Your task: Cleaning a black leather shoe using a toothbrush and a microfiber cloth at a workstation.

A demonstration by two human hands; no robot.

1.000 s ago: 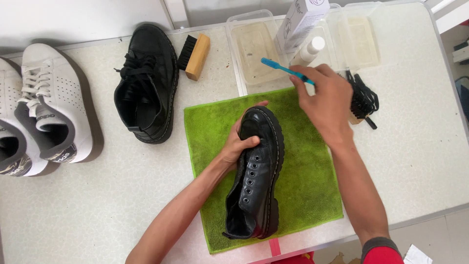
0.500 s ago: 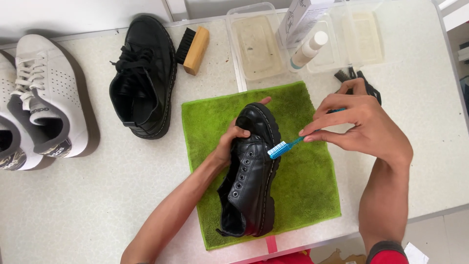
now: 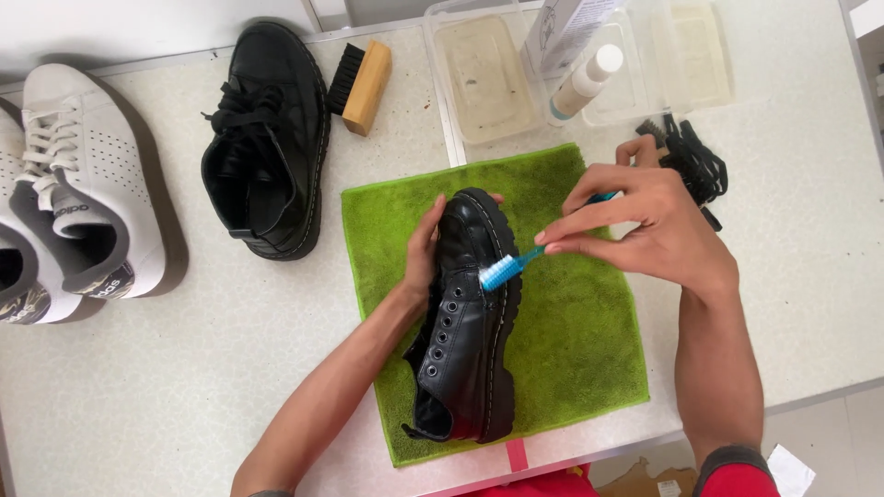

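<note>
On the green cloth [image 3: 571, 340] near the front edge of the worktop [image 3: 184, 387] lies the unlaced black shoe [image 3: 470, 322], toe pointing toward the back edge, tipped slightly onto its side; the left hand [image 3: 425, 253] is clamped over its toe and upper, fingers curled round the far side, steadying it; the right hand [image 3: 645, 230] is pinched shut on the handle of a blue toothbrush [image 3: 511, 267], whose pale bristles now touch the shoe along the stitched seam just above the sole. A second ago that brush was up by the clear tubs at the back edge, well away from the leather; half a second ago it had come down beside the sole; now it sits a little nearer the toe, so the scrubbing of the seam looks to have only just begun, with most of the rim yet to be covered.

Outward from the cloth: two clear plastic tubs [image 3: 483, 78] of cloudy liquid stand at the back edge, with a white bottle [image 3: 585, 81] and a carton [image 3: 566, 32] between them; a tangle of black laces [image 3: 698, 166] lies behind the right hand; a wooden brush [image 3: 361, 85] lies beside the second black shoe [image 3: 262, 147], still laced, toward the back left; white trainers [image 3: 83, 184] sit at the left edge.
</note>
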